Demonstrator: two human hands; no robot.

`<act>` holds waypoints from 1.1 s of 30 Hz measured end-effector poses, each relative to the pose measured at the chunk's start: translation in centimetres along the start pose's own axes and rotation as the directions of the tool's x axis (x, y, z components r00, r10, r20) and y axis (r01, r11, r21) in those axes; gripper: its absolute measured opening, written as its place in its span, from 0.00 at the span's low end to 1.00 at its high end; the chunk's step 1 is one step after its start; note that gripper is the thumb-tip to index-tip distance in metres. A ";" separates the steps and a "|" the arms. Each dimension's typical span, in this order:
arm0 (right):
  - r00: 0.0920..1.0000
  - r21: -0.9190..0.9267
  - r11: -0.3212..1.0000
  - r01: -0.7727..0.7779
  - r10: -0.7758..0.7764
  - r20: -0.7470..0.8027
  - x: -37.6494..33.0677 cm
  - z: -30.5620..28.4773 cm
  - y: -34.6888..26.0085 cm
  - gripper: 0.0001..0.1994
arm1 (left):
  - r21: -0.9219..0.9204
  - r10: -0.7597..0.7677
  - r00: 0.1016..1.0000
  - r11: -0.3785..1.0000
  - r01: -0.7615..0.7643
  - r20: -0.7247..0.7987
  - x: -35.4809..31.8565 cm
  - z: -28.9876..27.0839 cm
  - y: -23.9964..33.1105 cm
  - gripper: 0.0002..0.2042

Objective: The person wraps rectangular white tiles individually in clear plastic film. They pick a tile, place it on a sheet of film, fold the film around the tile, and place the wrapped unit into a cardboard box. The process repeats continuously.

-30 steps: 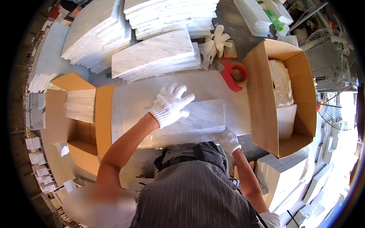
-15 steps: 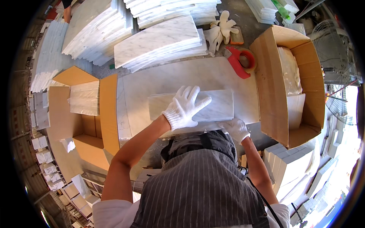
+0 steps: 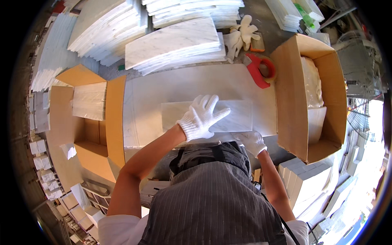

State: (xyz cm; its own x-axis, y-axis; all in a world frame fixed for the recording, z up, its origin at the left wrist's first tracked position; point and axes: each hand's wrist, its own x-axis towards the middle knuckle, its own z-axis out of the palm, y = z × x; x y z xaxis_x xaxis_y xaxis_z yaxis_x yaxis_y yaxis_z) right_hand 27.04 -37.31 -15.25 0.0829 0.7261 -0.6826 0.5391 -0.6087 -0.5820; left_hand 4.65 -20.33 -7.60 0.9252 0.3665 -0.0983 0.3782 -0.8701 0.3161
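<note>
A pale grey-veined marble tile (image 3: 234,116) lies flat on a larger marble slab (image 3: 183,83) in front of me. My left hand (image 3: 199,117), in a white knit glove, rests on the tile's left half with its fingers spread. At the slab's near edge is my right hand (image 3: 252,143), gloved too, just below the tile's lower right corner. Its fingers stretch leftward, partly blurred, and nothing shows in them. A red tape dispenser (image 3: 259,71) with a tape roll sits at the slab's far right corner.
Open cardboard boxes stand left (image 3: 116,122) and right (image 3: 288,98), both holding wrapped packs. Behind the slab are a marble tile stack (image 3: 173,43), taller stacks (image 3: 104,32) and spare white gloves (image 3: 247,30). Grey-topped blocks (image 3: 300,171) stand at the near right.
The whole view has shifted slightly. Both hands keep nearly the same places, the left spread on the tile and the right at the slab's near edge.
</note>
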 end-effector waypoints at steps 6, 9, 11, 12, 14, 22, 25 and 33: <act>0.999 0.120 0.992 0.037 -0.034 -0.025 0.1 0.5 0.6 0.15 | 0.037 0.005 1.000 0.999 -0.006 0.017 -0.4 0.5 -0.3 0.48; 0.998 0.156 0.987 0.045 -0.038 -0.043 -0.6 0.0 -0.5 0.13 | 0.022 0.021 0.999 1.000 -0.020 -0.044 -0.9 0.8 -0.6 0.49; 1.000 0.067 0.998 -0.021 0.021 0.001 -1.1 -0.6 -1.8 0.12 | 0.033 0.019 0.995 0.999 -0.015 -0.100 -1.7 0.6 -0.4 0.50; 0.998 0.061 0.996 0.058 -0.056 -0.029 -1.8 -0.6 -1.9 0.12 | -0.029 -0.112 0.974 0.994 0.109 -0.197 -2.5 0.5 -0.4 0.51; 0.974 0.058 0.976 0.211 -0.205 -0.092 -3.2 -0.4 -1.6 0.12 | -0.173 -0.365 0.863 0.930 0.323 -0.349 -5.5 0.0 -0.8 0.54; 0.871 0.050 0.933 0.357 -0.313 -0.379 -6.8 -3.1 -5.6 0.09 | -0.921 -0.841 0.439 -0.161 0.355 0.316 -17.3 5.3 0.1 0.51; 0.772 -0.089 0.919 0.385 -0.374 -0.514 -5.5 -3.4 -6.3 0.09 | -0.854 -0.728 0.478 -0.510 0.101 0.491 -16.0 4.4 3.2 0.44; 0.565 -0.252 0.881 0.400 -0.454 -0.689 -2.1 -2.8 -7.7 0.08 | -0.590 -0.819 0.393 -0.574 -0.568 0.418 -14.8 3.8 2.7 0.27</act>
State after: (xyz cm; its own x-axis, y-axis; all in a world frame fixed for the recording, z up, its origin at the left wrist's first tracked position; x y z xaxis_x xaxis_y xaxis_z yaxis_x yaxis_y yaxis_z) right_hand 25.11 -33.25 -8.10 0.3799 0.9068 0.1827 0.7192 -0.1654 -0.6748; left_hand -7.92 -29.35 -8.89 0.0665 0.7187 -0.6922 -0.7608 0.4854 0.4308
